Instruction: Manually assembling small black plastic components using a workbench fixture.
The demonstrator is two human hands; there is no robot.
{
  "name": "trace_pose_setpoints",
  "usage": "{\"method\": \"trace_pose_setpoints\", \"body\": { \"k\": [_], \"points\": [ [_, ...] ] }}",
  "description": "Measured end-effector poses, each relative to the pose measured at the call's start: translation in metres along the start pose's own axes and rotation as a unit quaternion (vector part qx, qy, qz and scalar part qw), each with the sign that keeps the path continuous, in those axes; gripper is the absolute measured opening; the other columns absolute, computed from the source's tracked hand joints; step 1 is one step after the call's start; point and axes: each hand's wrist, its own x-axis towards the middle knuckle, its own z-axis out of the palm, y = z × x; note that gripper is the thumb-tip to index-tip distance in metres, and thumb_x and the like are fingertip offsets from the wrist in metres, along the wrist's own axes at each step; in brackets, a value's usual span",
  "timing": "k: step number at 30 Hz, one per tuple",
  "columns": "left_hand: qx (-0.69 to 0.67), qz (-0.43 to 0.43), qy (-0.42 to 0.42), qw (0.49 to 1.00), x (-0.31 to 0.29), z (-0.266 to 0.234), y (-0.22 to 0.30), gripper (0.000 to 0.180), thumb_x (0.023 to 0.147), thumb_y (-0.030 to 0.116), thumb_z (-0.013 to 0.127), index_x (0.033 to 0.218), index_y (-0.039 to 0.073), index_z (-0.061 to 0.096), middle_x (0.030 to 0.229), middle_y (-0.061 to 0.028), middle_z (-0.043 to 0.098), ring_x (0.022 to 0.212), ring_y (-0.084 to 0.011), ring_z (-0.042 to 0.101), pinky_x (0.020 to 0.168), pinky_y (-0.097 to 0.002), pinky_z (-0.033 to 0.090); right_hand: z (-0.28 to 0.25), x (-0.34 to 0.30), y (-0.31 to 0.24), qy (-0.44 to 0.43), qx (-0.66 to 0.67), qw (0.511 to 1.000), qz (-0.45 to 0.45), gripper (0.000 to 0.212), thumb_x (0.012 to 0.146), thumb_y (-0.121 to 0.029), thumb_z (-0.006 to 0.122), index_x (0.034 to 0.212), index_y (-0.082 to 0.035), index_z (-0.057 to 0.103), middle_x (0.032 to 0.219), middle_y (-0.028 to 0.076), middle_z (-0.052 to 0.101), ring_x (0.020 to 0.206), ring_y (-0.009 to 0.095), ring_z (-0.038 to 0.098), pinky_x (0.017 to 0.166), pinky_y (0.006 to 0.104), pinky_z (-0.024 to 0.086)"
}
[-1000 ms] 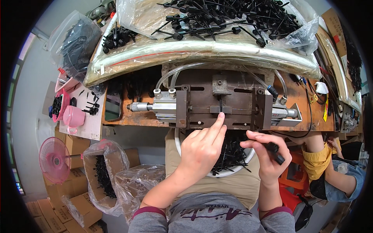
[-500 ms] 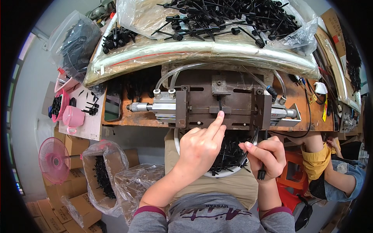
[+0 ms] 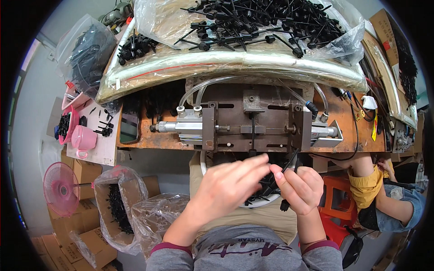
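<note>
Slanting rightward, left hand [image 3: 226,184] hovers beside curled right hand [image 3: 300,189].

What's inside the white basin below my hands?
Black parts show inside the basin. Your left hand covers much of the inside, and the bottom can't be seen.

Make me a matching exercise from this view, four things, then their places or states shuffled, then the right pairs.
Column one
1. Right hand
2. Pink handled mug
3. Caged fan
4. Metal fixture

Column two
A. Beside cardboard boxes
B. Mounted on the wooden bench
C. Holding a black stemmed part
D. On the white board

Pairs: 1-C, 2-D, 3-A, 4-B
</note>
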Motion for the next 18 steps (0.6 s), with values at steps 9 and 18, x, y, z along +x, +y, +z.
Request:
{"method": "trace_pose_setpoints", "body": {
  "k": [9,18],
  "points": [
    [-0.052,-0.03,0.137,0.989,-0.017,0.005,0.012,0.031,0.065,0.001,0.084,0.093,0.003,0.073,0.091,-0.0081,0.07,0.074,-0.0193,0.069,0.058,-0.0274,0.055,0.016,0.005,-0.002,0.005,0.105,0.99,0.091,0.029,0.071,-0.002,0.082,0.097,0.001,0.07,0.094,0.012,0.068,0.072,0.02,0.065,0.06,0.0301,0.056],
    [-0.225,-0.17,0.161,0.946,-0.032,0.003,-0.004,0.033,0.067,-0.01,0.082,0.097,-0.003,0.07,0.106,-0.0147,0.063,0.09,-0.0196,0.069,0.076,-0.028,0.062,0.017,0.0,0.0,-0.052,0.273,0.936,0.217,0.042,0.071,-0.006,0.083,0.108,0.003,0.065,0.112,0.021,0.067,0.1,0.031,0.068,0.084,0.0356,0.057]
  ]
}}
